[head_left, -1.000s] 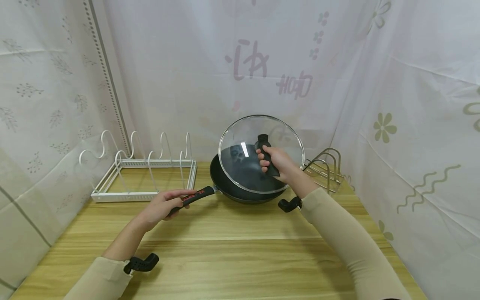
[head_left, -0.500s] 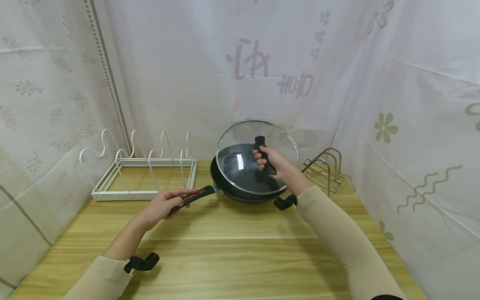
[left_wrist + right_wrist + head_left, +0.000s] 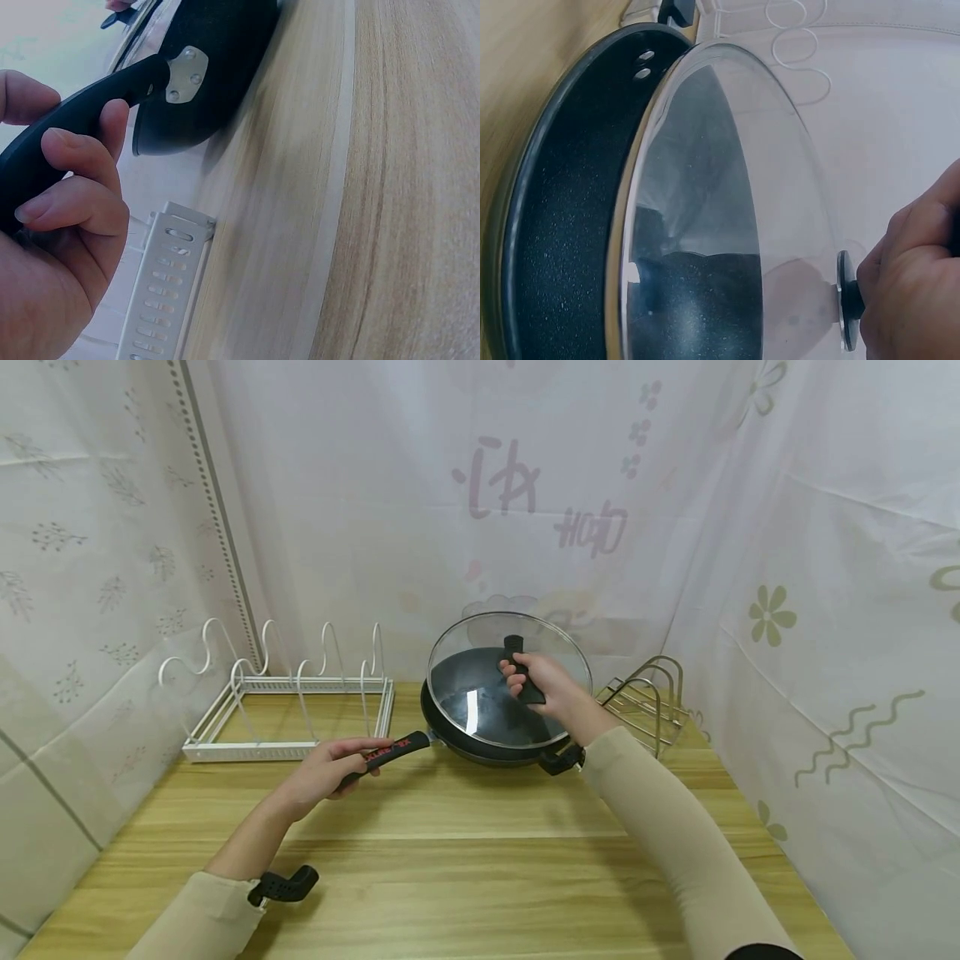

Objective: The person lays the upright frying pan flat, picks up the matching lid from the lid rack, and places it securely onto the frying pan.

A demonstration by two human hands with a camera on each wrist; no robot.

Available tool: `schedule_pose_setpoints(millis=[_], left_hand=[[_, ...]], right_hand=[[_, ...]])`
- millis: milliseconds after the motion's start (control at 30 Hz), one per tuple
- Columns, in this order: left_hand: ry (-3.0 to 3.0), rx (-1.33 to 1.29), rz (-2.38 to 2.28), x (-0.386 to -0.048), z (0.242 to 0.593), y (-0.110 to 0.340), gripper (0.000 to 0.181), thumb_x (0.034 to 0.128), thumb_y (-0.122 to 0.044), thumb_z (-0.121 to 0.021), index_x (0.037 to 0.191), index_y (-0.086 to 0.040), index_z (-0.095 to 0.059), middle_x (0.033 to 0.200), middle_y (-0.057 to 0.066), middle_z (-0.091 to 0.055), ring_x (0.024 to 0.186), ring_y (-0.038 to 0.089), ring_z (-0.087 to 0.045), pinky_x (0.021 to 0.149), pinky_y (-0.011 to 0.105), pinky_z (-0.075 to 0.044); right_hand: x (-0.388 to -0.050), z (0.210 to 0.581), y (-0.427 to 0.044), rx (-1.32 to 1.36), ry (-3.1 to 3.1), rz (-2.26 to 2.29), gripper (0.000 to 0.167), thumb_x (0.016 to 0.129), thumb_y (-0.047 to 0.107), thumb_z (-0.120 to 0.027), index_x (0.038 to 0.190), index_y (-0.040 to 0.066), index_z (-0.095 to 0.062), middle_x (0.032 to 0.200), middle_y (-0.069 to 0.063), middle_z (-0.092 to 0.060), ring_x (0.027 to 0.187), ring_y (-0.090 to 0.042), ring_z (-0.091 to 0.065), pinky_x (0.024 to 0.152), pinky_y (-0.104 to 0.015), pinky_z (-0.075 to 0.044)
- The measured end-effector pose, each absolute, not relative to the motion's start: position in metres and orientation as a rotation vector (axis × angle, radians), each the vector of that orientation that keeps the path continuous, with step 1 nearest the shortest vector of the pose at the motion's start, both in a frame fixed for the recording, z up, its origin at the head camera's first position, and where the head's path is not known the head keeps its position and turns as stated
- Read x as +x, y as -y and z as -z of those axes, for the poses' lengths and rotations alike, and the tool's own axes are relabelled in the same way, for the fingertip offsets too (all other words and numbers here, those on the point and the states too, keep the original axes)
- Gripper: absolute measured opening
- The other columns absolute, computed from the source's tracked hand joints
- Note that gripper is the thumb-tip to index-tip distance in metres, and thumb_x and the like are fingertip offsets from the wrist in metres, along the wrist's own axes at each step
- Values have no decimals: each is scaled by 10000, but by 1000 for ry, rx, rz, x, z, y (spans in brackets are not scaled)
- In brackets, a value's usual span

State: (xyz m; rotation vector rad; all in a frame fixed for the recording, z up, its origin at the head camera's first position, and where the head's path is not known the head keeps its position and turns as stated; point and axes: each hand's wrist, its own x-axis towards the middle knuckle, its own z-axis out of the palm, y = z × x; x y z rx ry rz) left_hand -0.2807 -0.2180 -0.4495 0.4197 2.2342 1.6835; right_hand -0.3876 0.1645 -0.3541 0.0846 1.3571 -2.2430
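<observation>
A dark frying pan [image 3: 480, 752] stands on the wooden table, its long black handle [image 3: 405, 745] with red lettering pointing left. My left hand [image 3: 322, 777] holds that handle; in the left wrist view the fingers [image 3: 82, 154] curl round it. Over the pan, a clear glass lid [image 3: 472, 643] with a metal rim tilts toward me. My right hand [image 3: 547, 681] grips the lid's black handle [image 3: 513, 645]. In the right wrist view a gap shows between the lid's rim [image 3: 634, 180] and the pan's near wall [image 3: 562, 180]. Whether the rim touches the pan elsewhere I cannot tell.
To the left stands a white wire rack [image 3: 277, 750] with upright curved dividers. A smaller metal rack [image 3: 660, 702] sits at the right, behind my right forearm. A patterned white curtain [image 3: 360, 527] hangs behind the table [image 3: 450, 877] and along both sides.
My right hand has lowered the lid and shifted it slightly left, so it sits closer over the pan. The left hand and the pan stay almost where they were.
</observation>
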Motion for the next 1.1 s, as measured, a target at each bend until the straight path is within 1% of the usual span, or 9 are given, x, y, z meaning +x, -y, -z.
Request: schedule_pose_setpoints(millis=[300, 533, 800, 1000, 1100], left_hand=[[-2237, 421, -1681, -280, 450, 218, 553, 1035, -91, -535, 1585, -62, -582, 1104, 153, -775, 563, 95, -401, 505, 228, -299], [-2251, 430, -1678, -280, 449, 218, 553, 1031, -98, -537, 1581, -71, -591, 1100, 165, -769, 563, 98, -406, 504, 230, -297], [-2248, 430, -1677, -280, 449, 218, 555, 1035, -98, -534, 1587, -75, -586, 1101, 162, -767, 565, 101, -403, 504, 230, -296], [-2240, 432, -1682, -280, 449, 218, 556, 1036, -96, -529, 1590, -71, -582, 1095, 156, -766, 562, 99, -394, 504, 230, -295], [-2242, 431, -1684, -279, 449, 218, 557, 1034, -95, -530, 1589, -71, -583, 1097, 160, -766, 562, 99, -394, 504, 229, -294]], right_hand=[[-393, 358, -160, 184, -1312, 2260, 300, 1213, 274, -309, 1225, 17, -464, 817, -3, -491, 513, -50, -386, 428, -160, -409], [-394, 361, -159, 212, -1263, 2274, 302, 1213, 261, -296, 1276, 6, -444, 872, -20, -481, 530, -51, -390, 434, -163, -415], [-396, 365, -157, 265, -1244, 2263, 282, 1208, 241, -311, 1255, 1, -453, 846, -25, -476, 526, -50, -389, 431, -158, -412], [-398, 368, -155, 298, -1228, 2259, 275, 1207, 233, -318, 1291, 2, -442, 844, -22, -465, 536, -50, -381, 436, -159, -409], [-398, 369, -154, 317, -1216, 2261, 269, 1206, 228, -322, 1285, 1, -444, 840, -23, -462, 536, -50, -384, 435, -158, -411]])
